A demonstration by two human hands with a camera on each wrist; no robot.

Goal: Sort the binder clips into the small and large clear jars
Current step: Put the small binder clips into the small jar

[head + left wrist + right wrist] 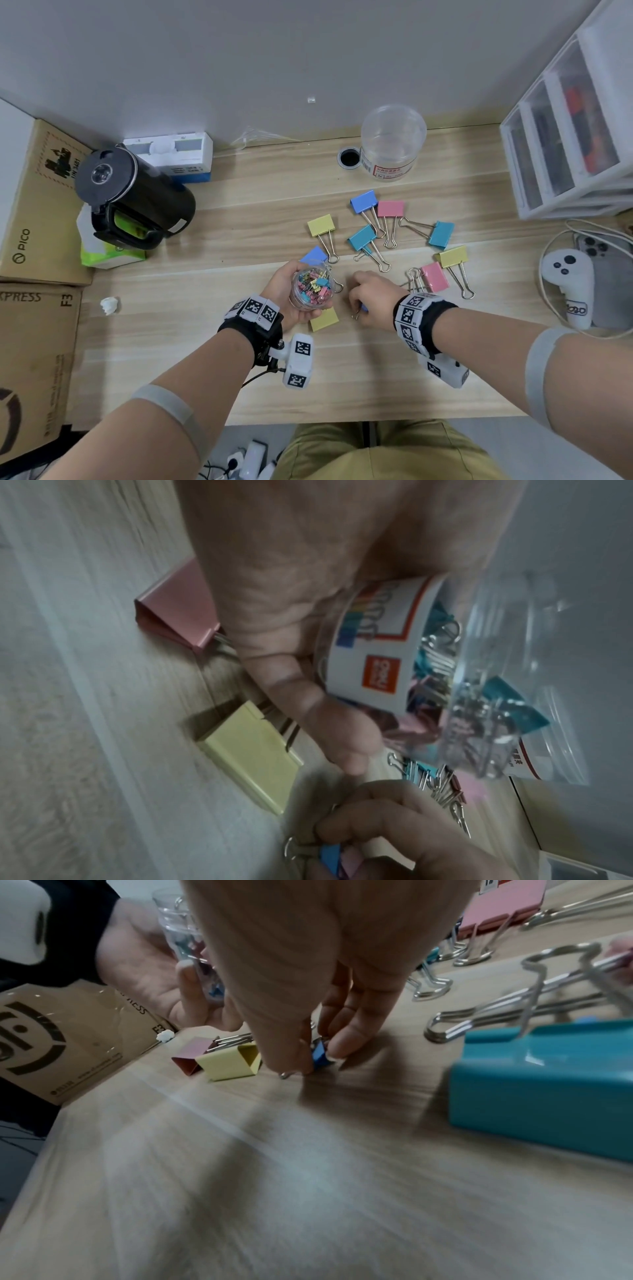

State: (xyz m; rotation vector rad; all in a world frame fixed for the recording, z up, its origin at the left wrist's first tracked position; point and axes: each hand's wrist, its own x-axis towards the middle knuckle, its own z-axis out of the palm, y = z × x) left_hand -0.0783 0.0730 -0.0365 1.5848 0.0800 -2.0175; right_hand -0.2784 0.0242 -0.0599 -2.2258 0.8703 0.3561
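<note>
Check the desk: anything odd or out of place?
Only a crumpled white scrap near the desk's left edge looks stray. Large clips lie scattered; the large jar stands upright and empty by the wall.

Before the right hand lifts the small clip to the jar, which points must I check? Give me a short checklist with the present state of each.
1. Right hand pinches the small blue clip on the table: ok.
2. Only one clip in the pinch: cannot tell; the left wrist view shows pink beside the blue.
3. Left hand grips the small jar: ok.
4. Small jar open at the top: ok, no lid in view.
5. Room left in the small jar: cannot tell; it looks nearly full.
6. Large jar ready for the large clips: ok; it stands upright and empty at the back of the table.
</note>
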